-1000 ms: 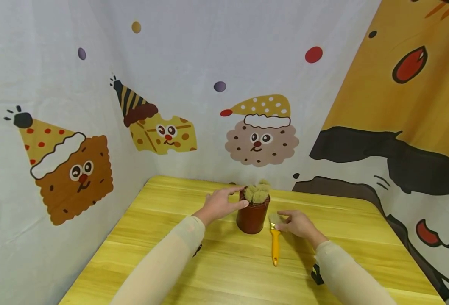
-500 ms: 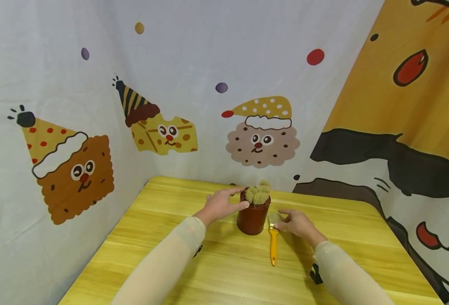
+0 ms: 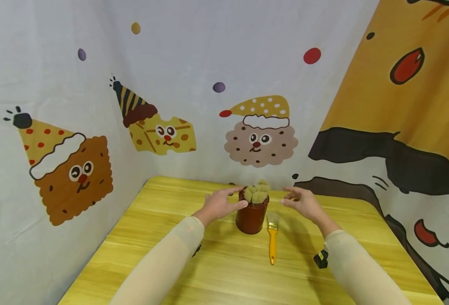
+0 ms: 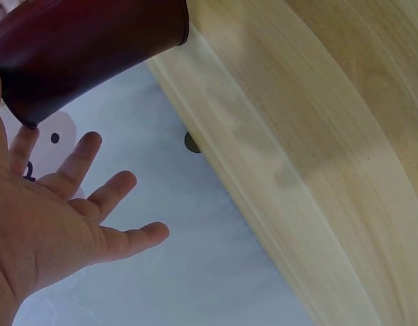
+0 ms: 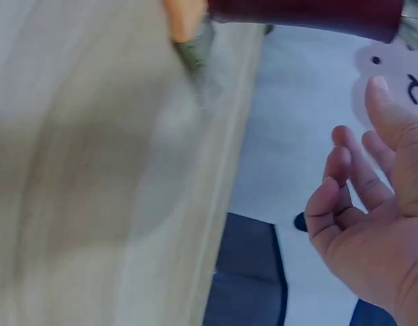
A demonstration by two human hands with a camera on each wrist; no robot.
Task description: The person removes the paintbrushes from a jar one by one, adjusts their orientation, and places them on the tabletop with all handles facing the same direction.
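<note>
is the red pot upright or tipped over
Upright: the red pot stands on its base on the yellow table, cactus pointing up, left hand at its rim.

Head overview; wrist close-ups sharing red pot (image 3: 252, 217)

The table (image 3: 216, 262) is yellow wood with visible grain and a smooth, faintly shiny finish. On it, the dark red pot (image 3: 251, 217) looks like glossy plastic. Beside the pot, the paintbrush (image 3: 272, 239) has a smooth yellow handle, metal ferrule and pale bristles. The backdrop (image 3: 193, 63) behind the table is matt printed cloth.
</note>
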